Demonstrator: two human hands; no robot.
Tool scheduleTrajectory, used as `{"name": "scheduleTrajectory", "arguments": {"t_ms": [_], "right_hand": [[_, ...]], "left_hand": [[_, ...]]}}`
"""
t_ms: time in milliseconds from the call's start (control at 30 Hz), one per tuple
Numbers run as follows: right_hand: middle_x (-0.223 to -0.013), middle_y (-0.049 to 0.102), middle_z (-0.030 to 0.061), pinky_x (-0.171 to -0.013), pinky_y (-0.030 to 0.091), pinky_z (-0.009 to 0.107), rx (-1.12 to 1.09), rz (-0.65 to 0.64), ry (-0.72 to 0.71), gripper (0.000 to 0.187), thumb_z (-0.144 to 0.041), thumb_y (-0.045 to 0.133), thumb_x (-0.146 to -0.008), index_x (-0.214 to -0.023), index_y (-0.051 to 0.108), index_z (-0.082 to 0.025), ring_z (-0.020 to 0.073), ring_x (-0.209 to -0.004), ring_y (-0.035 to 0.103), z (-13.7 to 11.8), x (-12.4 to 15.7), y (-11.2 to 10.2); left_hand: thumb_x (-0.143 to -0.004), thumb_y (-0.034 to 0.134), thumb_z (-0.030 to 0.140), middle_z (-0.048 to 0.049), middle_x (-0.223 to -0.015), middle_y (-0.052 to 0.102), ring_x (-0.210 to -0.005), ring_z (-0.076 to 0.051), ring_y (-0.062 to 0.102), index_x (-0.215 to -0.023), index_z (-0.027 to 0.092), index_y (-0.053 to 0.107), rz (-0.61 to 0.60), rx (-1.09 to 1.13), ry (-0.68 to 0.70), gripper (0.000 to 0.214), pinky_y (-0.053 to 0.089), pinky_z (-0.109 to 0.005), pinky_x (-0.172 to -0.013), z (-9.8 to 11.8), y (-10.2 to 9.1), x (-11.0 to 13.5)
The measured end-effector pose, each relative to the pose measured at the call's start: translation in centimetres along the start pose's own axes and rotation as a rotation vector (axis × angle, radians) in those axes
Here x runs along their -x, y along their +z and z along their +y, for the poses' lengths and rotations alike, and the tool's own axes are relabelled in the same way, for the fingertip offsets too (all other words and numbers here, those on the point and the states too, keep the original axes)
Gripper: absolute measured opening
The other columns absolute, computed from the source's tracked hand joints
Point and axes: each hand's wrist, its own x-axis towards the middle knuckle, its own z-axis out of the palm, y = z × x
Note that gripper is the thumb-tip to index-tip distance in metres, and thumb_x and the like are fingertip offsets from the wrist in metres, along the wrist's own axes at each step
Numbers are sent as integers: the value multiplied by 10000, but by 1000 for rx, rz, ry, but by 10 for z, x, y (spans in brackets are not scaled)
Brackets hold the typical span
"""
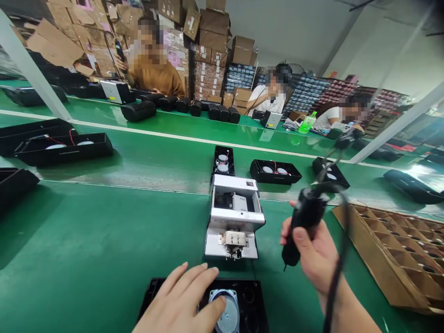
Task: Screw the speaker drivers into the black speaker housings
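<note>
My right hand (314, 247) grips a black electric screwdriver (305, 217), its bit pointing down and its cord running past my wrist. Fingers spread, my left hand (187, 300) lies over a black speaker box (255, 300) at the bottom edge. Its thumb touches a round silver speaker driver (227, 317) set in that box; the hand hides part of both. Just beyond the box stands a white and grey screw feeder (237, 217) with a metal pick-up block at its front.
A divided cardboard box (385, 268) of parts sits at right. Black speaker housings (275, 171) with drivers and red wires stand behind the feeder; another housing (65, 150) is at left. Across the green table (104, 231), several people work near a green bottle (307, 122).
</note>
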Motion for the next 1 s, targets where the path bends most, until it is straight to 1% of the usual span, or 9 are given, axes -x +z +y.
{"name": "scheduleTrajectory", "arguments": {"t_ms": [133,200,267,400,500,600,700,867,1000], "right_hand": [[-745,638,-40,-500,539,313,-303,63,19,685,-859,605,-1025,-1440,644,-315,172,-537,586,-59,-12,3],[-669,628,-54,-434,515,305,-426,76,25,791,-948,635,-939,-1405,682,-311,166,-455,533,-86,-20,17],[-602,632,-58,-383,486,290,-484,80,10,765,-955,676,-907,-1300,727,-301,164,-395,506,-101,-28,39],[-621,650,-62,-391,483,272,-551,33,-63,689,-936,647,-944,-1141,715,-279,160,-412,550,-95,-35,84],[-675,658,-67,-434,483,277,-543,-41,-74,700,-939,606,-966,-1176,688,-276,154,-451,568,-80,-33,101],[-694,667,-66,-445,478,276,-534,-71,-56,697,-943,592,-971,-1172,684,-282,153,-467,571,-74,-29,105],[-695,673,-61,-440,483,267,-535,-71,-49,710,-956,597,-956,-1155,694,-281,152,-472,577,-76,-28,104],[-629,688,-55,-397,486,276,-552,-42,-51,738,-943,729,-862,-1171,761,-273,170,-405,559,-81,-30,105],[-637,704,-42,-400,498,284,-558,-49,-60,736,-935,757,-838,-1178,786,-283,179,-406,569,-81,-29,105]], "left_hand": [[-911,933,546,-133,-1378,803,-1189,-380,803,-1236,268,783,-91,21,9,453,686,-563,-1028,6,6,-20],[-778,1045,492,-105,-1387,799,-1181,-388,793,-1217,293,790,-130,98,-59,544,672,-549,-1000,7,7,-23],[-689,1099,429,-91,-1418,783,-1186,-406,776,-1207,318,797,-169,169,-135,610,649,-557,-974,10,9,-22],[-671,1112,340,-69,-1489,741,-1243,-415,735,-1231,349,790,-260,261,-236,646,585,-571,-1011,14,17,-20],[-779,1059,480,-43,-1486,740,-1266,-380,727,-1276,361,778,-274,328,-264,583,551,-520,-1022,11,14,-23],[-870,979,577,-39,-1462,759,-1259,-355,741,-1301,339,785,-324,341,-257,529,536,-472,-1012,8,2,-29],[-884,976,557,-24,-1424,781,-1215,-322,759,-1261,328,812,-328,324,-243,470,521,-420,-981,8,-6,-33],[-835,1020,522,-36,-1378,797,-1161,-322,760,-1209,306,831,-275,312,-232,472,506,-415,-949,10,-4,-33],[-923,942,543,-41,-1384,788,-1163,-305,740,-1215,310,826,-280,319,-228,391,505,-405,-947,9,-4,-34]]}}
